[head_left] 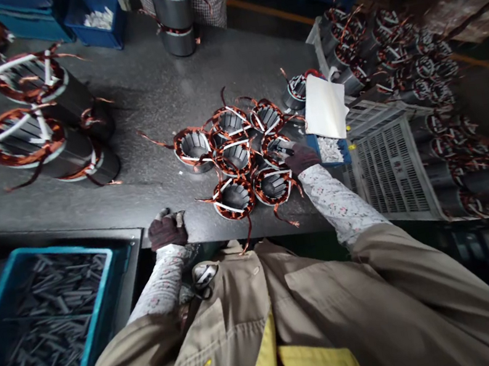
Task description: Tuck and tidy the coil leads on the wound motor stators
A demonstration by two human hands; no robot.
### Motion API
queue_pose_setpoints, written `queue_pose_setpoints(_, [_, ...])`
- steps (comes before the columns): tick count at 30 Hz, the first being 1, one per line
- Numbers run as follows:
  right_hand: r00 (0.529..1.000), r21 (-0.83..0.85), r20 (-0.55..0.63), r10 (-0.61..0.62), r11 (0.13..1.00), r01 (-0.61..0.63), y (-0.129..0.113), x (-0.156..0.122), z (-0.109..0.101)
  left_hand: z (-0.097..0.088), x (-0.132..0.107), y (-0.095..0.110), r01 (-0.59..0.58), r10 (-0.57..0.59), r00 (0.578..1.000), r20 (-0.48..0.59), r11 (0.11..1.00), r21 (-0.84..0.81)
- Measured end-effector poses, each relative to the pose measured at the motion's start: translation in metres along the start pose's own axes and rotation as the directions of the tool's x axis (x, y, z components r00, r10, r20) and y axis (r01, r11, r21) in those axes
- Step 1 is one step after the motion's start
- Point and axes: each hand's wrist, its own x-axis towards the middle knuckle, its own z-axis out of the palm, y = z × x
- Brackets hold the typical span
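Observation:
My right hand (pixel 302 157), in a dark glove, is closed around a black marker-like pen (pixel 285 151) at the right side of a cluster of stators. The pen is over the stator (pixel 274 149) nearest that hand. Several short grey stators with copper windings and white sleeves stand upright in the cluster, among them one at the left (pixel 193 148) and one at the front (pixel 234 197). My left hand (pixel 167 230), gloved too, rests at the front edge of the dark worktable (pixel 151 102). Its thumb is apart from the fingers, and no object shows in it.
Stacked stators (pixel 26 138) stand at the left, others (pixel 176 22) at the back near another person. A blue bin (pixel 109 255) of grey strips sits front left. At the right are a white sheet (pixel 325 106), a small blue box (pixel 333 150), and a grey crate (pixel 389 168) beside many stators.

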Motion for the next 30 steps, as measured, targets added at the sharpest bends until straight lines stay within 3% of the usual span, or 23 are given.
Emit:
queue_pose_setpoints(4, [1.0,0.013,0.001,0.026,1.0,-0.026,-0.003,0.002,0.0,-0.003,-0.003,0.004,0.014,-0.014,1.0,0.001,1.0,-0.005])
queue_pose_setpoints(11, [0.995,0.181,-0.098,0.023,0.984,-0.005,0.024,0.014,0.025,-0.002,-0.001,0.005,0.007,-0.007,1.0,0.013,1.0,-0.01])
queue_pose_setpoints(14, [0.992,0.201,-0.122,0.031,0.979,-0.006,0.029,0.017,0.03,0.003,0.003,0.005,0.045,-0.045,0.999,0.011,0.997,0.061])
queue_pose_setpoints(18, [0.991,0.184,-0.123,0.059,0.982,-0.036,0.027,0.016,0.028,0.003,0.01,0.009,0.062,-0.069,0.997,0.036,0.982,0.18])
queue_pose_setpoints(23, [0.988,0.212,-0.124,0.095,0.975,-0.067,0.021,0.012,0.023,-0.005,0.013,0.015,0.076,-0.097,0.99,0.103,0.978,0.193])
queue_pose_setpoints(30, [0.98,0.167,-0.147,0.132,0.98,-0.107,0.005,0.001,0.01,-0.003,0.01,0.015,0.088,-0.1,0.993,0.062,0.981,0.175])
